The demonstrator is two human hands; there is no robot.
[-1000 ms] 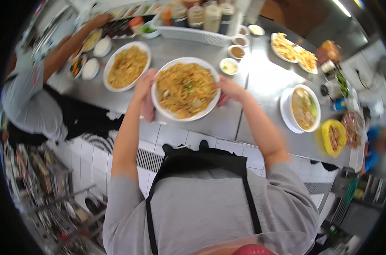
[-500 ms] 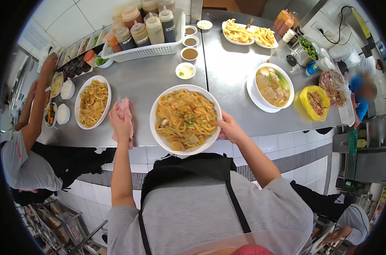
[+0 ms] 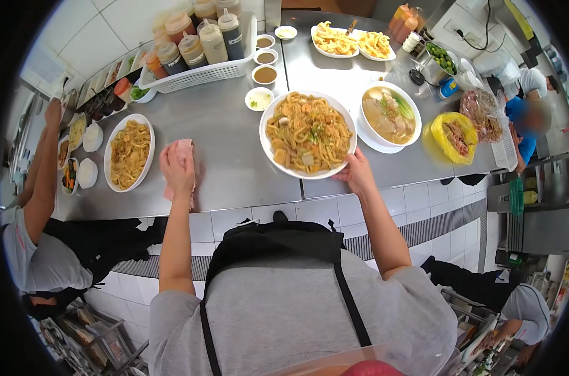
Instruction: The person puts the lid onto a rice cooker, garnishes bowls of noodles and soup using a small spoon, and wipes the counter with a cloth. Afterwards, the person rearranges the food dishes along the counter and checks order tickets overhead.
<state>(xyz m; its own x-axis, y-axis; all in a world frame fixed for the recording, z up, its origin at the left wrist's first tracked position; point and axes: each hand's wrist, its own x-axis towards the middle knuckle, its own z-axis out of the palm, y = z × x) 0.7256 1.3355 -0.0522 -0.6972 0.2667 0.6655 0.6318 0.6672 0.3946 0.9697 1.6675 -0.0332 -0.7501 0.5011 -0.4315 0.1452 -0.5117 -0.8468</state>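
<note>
A white oval plate (image 3: 274, 164) heaped with noodles (image 3: 309, 133) is gripped at its lower right rim by my right hand (image 3: 359, 174). The fingertips under the rim are hidden. Whether the plate touches the counter, I cannot tell. My left hand (image 3: 177, 170) is closed on a pink cloth (image 3: 187, 153) that lies on the steel counter. Left of that hand rests a second oval plate of noodles (image 3: 129, 153). Just right of the held plate, a white bowl of soup (image 3: 390, 114) stands on a white saucer (image 3: 375, 145).
A white basket (image 3: 200, 76) of squeeze bottles stands at the back, beside small sauce cups (image 3: 265, 76). Farther right are plates of fries (image 3: 334, 41) and a yellow bag (image 3: 452, 139) of meat. A co-worker's arms (image 3: 43, 153) reach in at the left; another person (image 3: 527, 128) stands far right.
My right hand has carried the noodle plate to the right and farther back, close to the soup bowl. My left hand stays at the cloth, now spread more over it. The view has shifted slightly.
</note>
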